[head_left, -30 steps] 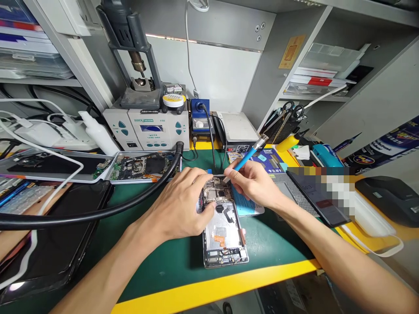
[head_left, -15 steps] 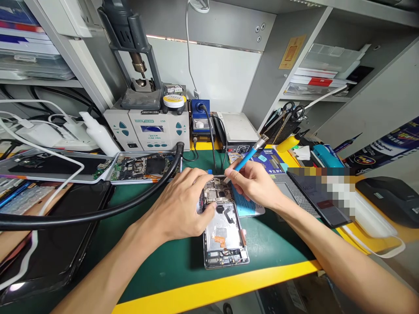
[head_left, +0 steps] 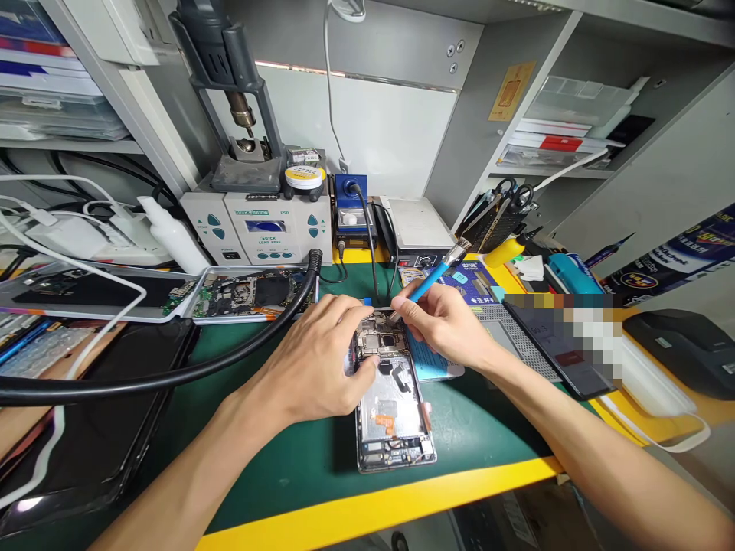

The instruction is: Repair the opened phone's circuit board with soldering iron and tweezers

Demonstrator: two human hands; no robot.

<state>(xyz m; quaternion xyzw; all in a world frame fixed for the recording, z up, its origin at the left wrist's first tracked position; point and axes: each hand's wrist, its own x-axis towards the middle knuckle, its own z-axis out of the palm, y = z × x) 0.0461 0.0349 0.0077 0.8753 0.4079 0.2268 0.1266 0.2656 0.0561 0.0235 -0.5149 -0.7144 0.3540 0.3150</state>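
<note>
An opened smartphone (head_left: 396, 398) lies on the green mat, its circuit board (head_left: 376, 340) bare at the far end and an orange flex strip showing lower down. My left hand (head_left: 325, 348) grips the phone's upper left side, with the thumb over the board's near edge and the index finger by the far corner. Pinched in my right hand (head_left: 442, 317) is a slim blue-handled brush (head_left: 432, 282). Its bristle end points up and away, while the lower end is at the board's upper right; whether it touches cannot be made out.
A thick black hose (head_left: 241, 360) crosses the mat from the hot air station (head_left: 261, 226). Behind it sits another opened device (head_left: 246, 295). A perforated metal plate (head_left: 517, 340) and a dark phone (head_left: 560, 348) lie right. Black panels (head_left: 132, 398) are stacked left.
My right hand and the brush have shifted very slightly left and down over the board. My left hand stays in place on the phone.
</note>
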